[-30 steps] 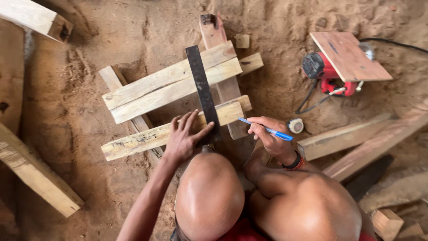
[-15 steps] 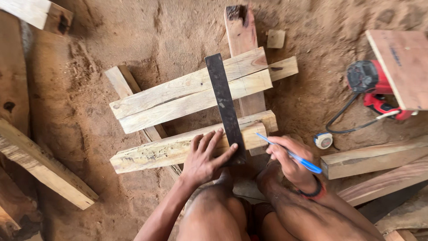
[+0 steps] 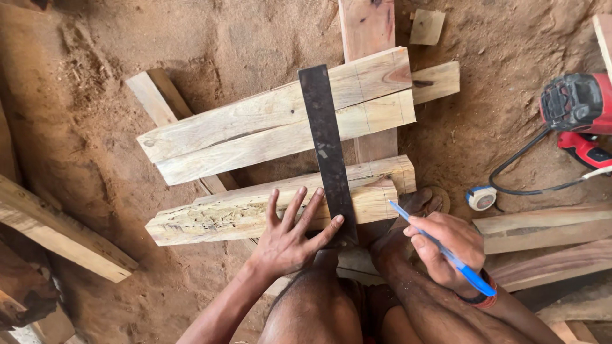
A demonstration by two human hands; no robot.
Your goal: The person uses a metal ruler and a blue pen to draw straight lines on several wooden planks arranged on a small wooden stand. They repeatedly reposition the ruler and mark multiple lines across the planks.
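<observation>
While the left hand [image 3: 287, 239] is pressing its spread fingers flat on the dark steel square [image 3: 327, 150] and near plank [image 3: 268, 207], the blade is lying across all planks; the right hand [image 3: 446, 245], pinching a blue pen [image 3: 443, 251], is hovering beside the plank's end. Marking well, by this view, is requiring the blade held unmoving and the pen tip run tight against its edge.

Item count, head view:

- Hands: two, a left hand [image 3: 290, 239] and a right hand [image 3: 446, 245].
- Pens: one blue pen [image 3: 443, 250].
- Metal squares: one dark steel square [image 3: 326, 150].
- Pale cut boards laid crosswise: four, as an upper pair [image 3: 255, 130] and a lower pair [image 3: 255, 207].
- Supporting boards beneath: two, one upright reddish plank [image 3: 366, 25] and one slanted plank [image 3: 153, 95].
- Small wood offcuts: one [image 3: 426, 27].
- Red power tools: one [image 3: 577, 105].
- Tape measures: one [image 3: 481, 198].
</observation>
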